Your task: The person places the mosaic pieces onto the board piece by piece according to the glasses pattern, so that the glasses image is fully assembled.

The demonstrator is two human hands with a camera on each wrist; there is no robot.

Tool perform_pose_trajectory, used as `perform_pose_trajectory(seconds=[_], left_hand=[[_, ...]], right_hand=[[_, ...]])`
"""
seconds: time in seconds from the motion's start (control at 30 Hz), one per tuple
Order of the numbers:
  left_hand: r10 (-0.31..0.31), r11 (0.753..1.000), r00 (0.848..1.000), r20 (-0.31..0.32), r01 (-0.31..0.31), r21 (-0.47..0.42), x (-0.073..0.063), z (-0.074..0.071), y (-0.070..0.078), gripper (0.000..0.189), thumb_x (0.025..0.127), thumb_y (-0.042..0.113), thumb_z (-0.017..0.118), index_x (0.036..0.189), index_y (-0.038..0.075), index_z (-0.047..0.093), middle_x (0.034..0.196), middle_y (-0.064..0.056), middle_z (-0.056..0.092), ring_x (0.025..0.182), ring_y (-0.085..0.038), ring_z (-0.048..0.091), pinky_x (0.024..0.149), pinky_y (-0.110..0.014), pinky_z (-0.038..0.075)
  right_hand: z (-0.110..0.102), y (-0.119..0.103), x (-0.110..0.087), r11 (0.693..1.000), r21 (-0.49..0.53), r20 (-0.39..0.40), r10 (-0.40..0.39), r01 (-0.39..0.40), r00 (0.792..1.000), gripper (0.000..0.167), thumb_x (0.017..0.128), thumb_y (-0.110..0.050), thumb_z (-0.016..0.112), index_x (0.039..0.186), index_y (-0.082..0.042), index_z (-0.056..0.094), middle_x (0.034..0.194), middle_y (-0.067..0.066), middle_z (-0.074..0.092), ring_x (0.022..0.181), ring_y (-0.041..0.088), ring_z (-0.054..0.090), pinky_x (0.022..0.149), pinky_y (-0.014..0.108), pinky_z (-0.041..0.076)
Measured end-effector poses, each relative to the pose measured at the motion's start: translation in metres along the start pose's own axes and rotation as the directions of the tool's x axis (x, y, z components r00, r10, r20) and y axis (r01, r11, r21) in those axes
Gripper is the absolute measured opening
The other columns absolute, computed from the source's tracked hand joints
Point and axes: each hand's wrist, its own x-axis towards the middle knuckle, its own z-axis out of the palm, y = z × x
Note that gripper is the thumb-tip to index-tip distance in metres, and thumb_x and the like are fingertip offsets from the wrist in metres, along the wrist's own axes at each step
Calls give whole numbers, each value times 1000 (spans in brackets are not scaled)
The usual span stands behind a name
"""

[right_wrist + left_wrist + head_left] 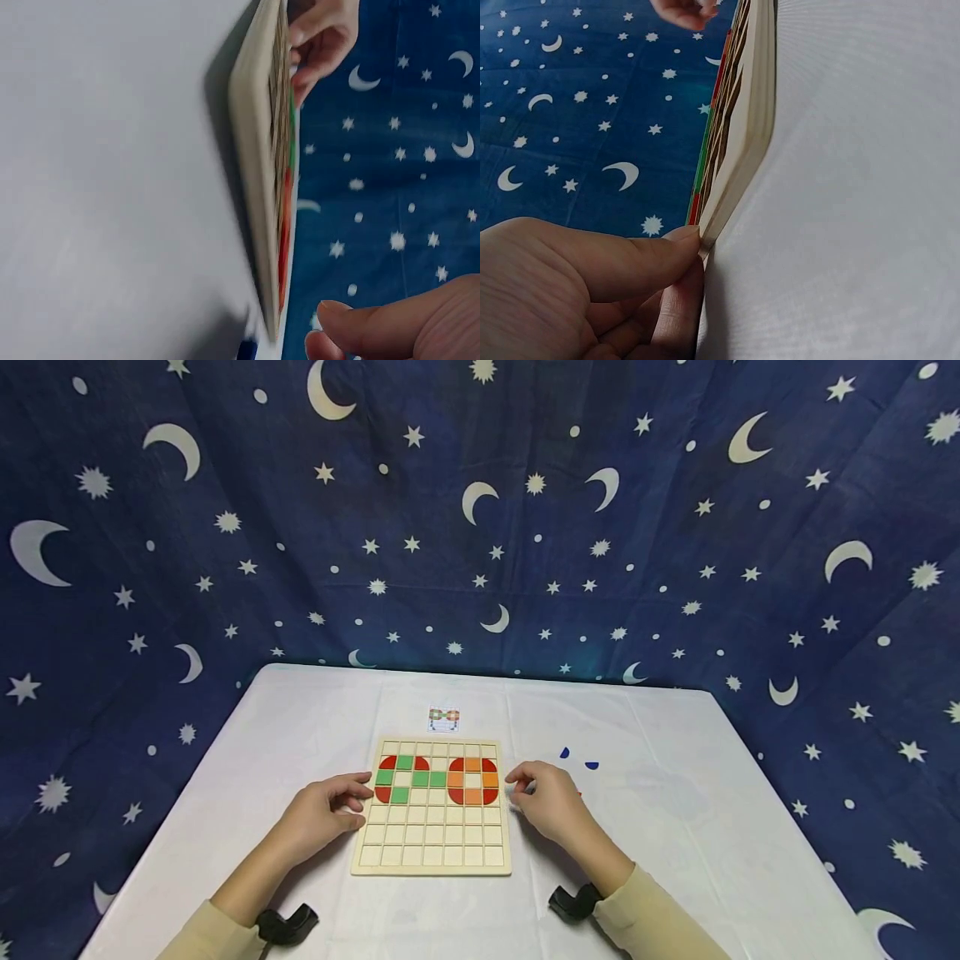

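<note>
A pale wooden grid board [433, 860] lies on the table between the hands. On it, red rounded pieces [382, 795] and green squares [399, 796] form a left-hand cluster. More red pieces surround orange squares [472, 764] at the right. My left hand [318, 818] touches the board's left edge with thumb and fingertips, as the left wrist view shows up close. Just off the right edge hovers my right hand [551, 802], thumb and forefinger apart; nothing shows between them. In the right wrist view its thumb [382, 326] stands away from the board.
Two blue pieces [565, 752] lie on the white table [675, 827], beyond the right hand. A sliver of red [579, 792] peeks out beside that hand. Behind the board sits a small printed pattern card [444, 719]. A starry blue cloth [420, 510] hangs behind the table.
</note>
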Motion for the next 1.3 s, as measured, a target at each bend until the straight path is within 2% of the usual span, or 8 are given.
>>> perform_pose_trajectory(seconds=[0.27,0.5,0.67,0.77,0.93,1.03,1.17,1.3], left_hand=[[3,1000,1000,2,-3,-16,-1,-1,0,32,84,3,84,113,16,80,152,-5,67,91,-7,65,84,-21,49],[7,1000,1000,0,-7,-10,-1,-1,0,32,84,3,84,113,16,80,152,-5,66,91,-7,65,84,-21,49],[12,1000,1000,0,-12,-4,0,-1,-2,32,84,4,84,113,17,80,151,-4,67,91,-6,65,85,-21,48],[22,1000,1000,3,-22,-1,0,-1,-2,32,84,4,84,113,17,80,152,-4,67,90,-5,65,85,-21,48],[14,1000,1000,-2,-14,-12,1,0,-2,32,84,4,84,113,17,80,151,-3,67,90,-4,65,85,-21,48],[12,1000,1000,-1,-12,-21,1,1,-1,32,84,3,84,113,16,80,152,-4,67,91,-5,66,85,-21,49],[10,1000,1000,2,-10,-17,2,1,0,32,85,4,84,114,16,80,152,-4,66,92,-7,65,85,-21,48],[-2,1000,1000,-1,2,-12,1,0,-1,32,85,4,84,114,17,80,152,-3,66,92,-8,65,85,-21,48]], right_hand=[[-27,38,-4,988,-134,-44,73,-78,996,25,89,-4,83,111,-15,80,103,1,72,96,19,65,91,45,56],[-47,60,-12,975,-215,17,65,-60,998,31,87,-2,84,115,-14,79,105,3,72,105,27,66,106,56,53],[-50,64,-18,971,-236,57,59,-44,997,29,86,-2,84,111,-15,79,99,1,69,96,21,62,99,52,54],[-50,65,-19,968,-246,49,58,-44,997,30,85,-1,84,112,-15,79,98,1,68,93,20,61,96,50,54],[-49,68,-16,966,-253,11,59,-55,998,34,86,0,84,116,-14,79,109,4,71,107,26,67,106,57,54],[-49,69,-17,964,-259,29,69,-59,997,35,86,1,83,118,-14,78,111,5,72,109,27,67,107,58,53],[-49,68,-22,962,-269,60,71,-52,996,35,85,0,83,116,-14,78,102,2,69,96,21,64,97,52,56],[-48,63,-26,968,-247,78,67,-46,995,36,84,1,84,117,-12,77,92,-1,66,87,17,58,87,44,54]])
